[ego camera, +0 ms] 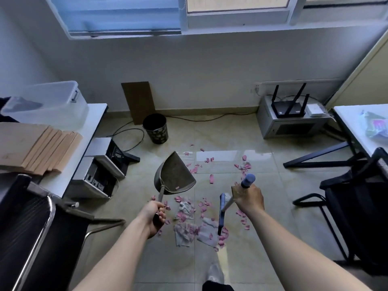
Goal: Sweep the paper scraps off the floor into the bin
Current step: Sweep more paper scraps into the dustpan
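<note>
Left grip [154,217] is closed round the dustpan [174,175] handle, tipping it back, seemingly to keep its contents in, while right grip [248,198] clasps the broom [221,217] over paper scraps [184,227] heaped on the floor [262,185], well short of the bin [156,128].

Router [289,108] on grey cabinet [294,124]; cardboard [139,101] against wall.

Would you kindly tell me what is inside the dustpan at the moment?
One pink scrap lies inside the dustpan, near its lower edge by the handle; the rest shows bare grey. Its far upper corner is shaded, so small bits there cannot be ruled out.
</note>
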A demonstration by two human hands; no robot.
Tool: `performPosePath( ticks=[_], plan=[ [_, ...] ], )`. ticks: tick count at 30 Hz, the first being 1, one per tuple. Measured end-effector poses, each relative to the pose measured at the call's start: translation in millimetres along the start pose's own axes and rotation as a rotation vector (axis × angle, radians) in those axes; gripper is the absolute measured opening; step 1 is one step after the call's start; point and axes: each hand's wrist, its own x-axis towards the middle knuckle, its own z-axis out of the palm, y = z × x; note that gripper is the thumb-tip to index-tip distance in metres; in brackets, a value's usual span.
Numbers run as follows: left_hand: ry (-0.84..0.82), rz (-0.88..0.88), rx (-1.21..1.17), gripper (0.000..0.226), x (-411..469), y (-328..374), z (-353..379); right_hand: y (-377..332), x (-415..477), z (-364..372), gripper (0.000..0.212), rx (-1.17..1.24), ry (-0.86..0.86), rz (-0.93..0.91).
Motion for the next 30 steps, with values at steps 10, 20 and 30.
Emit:
performPosePath(
  ticks=[10,20,30],
  plan=[
    [-0.065,-0.115,0.075,0.035,6,-67,-76,-1,-77,62,0.025,-0.051,-0.128,0.012],
    [-0.190,-0.270,0.187,0.020,3,-133,-91,23,-128,67,0.034,-0.109,-0.130,0.018],
    [-0.210,-0.301,0.346,0.014,-9,-157,-45,82,-136,23,0.021,-0.115,-0.112,0.119]
  ],
)
